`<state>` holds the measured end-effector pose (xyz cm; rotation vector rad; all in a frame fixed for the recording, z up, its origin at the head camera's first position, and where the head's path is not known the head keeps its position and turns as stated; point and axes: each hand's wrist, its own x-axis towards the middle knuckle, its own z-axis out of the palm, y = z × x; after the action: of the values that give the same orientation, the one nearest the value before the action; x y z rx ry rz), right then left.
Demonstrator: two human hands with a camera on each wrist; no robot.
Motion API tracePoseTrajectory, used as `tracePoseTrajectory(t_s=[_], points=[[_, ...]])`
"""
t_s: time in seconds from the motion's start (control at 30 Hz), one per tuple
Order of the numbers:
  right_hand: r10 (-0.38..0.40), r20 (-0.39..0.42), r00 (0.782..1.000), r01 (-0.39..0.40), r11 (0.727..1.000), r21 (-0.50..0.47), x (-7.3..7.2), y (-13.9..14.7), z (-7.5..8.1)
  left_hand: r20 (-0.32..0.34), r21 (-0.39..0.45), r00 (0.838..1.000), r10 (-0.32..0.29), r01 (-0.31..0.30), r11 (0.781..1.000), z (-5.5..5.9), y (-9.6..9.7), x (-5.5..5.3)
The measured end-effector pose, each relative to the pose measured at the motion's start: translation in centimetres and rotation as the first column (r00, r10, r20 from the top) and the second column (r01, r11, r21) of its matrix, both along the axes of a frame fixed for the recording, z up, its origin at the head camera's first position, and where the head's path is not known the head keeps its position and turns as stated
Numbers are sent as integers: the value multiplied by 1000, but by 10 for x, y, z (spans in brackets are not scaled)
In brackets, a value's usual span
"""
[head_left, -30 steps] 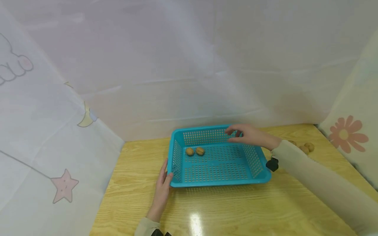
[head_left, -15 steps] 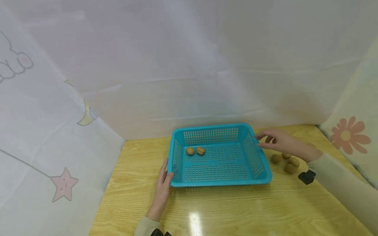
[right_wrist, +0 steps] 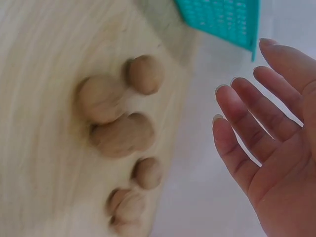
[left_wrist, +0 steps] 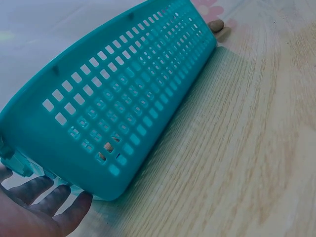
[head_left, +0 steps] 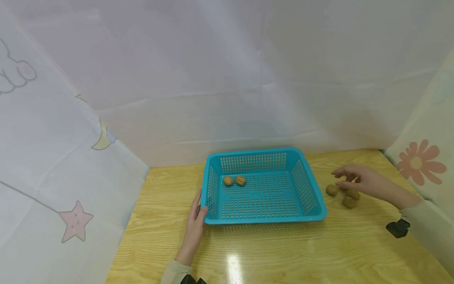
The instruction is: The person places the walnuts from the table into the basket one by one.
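A blue plastic basket (head_left: pixel 262 219) with slotted walls stands on the wooden table, with two walnuts (head_left: pixel 234 181) lying near its left end. At that end my left hand (head_left: pixel 194 228) holds the basket, thumb at the rim and fingers along the outer wall; in the left wrist view its fingertips (left_wrist: pixel 81 200) meet the wall low down. My right hand (head_left: pixel 365 182) hovers over a group of loose walnuts (head_left: pixel 349 202) right of the basket. Its fingers are spread and hold nothing, and the palm shows bare in the right wrist view beside several walnuts (right_wrist: pixel 101 98).
The wooden table (head_left: pixel 283 252) ends at the back against a pale cloth (head_left: pixel 227 79). Printed cloth panels rise at both sides, one with a red flower (head_left: pixel 422 161), the other with a pink star (head_left: pixel 76 221). Dark wrist straps (head_left: pixel 398 228) show at the sleeves.
My right hand has moved right, from above the basket to over the loose walnuts, still with nothing in it. My left hand, the basket and the two walnuts inside stay put.
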<state>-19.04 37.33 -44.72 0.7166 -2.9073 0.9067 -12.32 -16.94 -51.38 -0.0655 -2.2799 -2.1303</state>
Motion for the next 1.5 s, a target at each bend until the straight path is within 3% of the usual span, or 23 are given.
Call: tracePoseTrajectory(t_s=[0.37, 0.47, 0.73, 0.97, 1.5], points=[[12, -71, 997, -11, 1000, 12, 12, 43, -40, 12, 4, 1000, 8, -8, 1000, 1, 0, -1], [-40, -27, 999, 41, 998, 55, 16, 50, -47, 10, 5, 1000, 4, -4, 1000, 0, -1, -1], [-92, 43, 995, 88, 994, 70, 15, 59, -67, 1, 7, 1000, -7, 7, 1000, -1, -2, -1], [-108, 129, 986, 96, 991, 91, 14, 61, -73, 3, -10, 1000, 4, -4, 1000, -1, -1, -1], [-123, 75, 990, 116, 989, 91, 18, 60, -71, 9, 9, 1000, -5, 5, 1000, 1, 0, 0]])
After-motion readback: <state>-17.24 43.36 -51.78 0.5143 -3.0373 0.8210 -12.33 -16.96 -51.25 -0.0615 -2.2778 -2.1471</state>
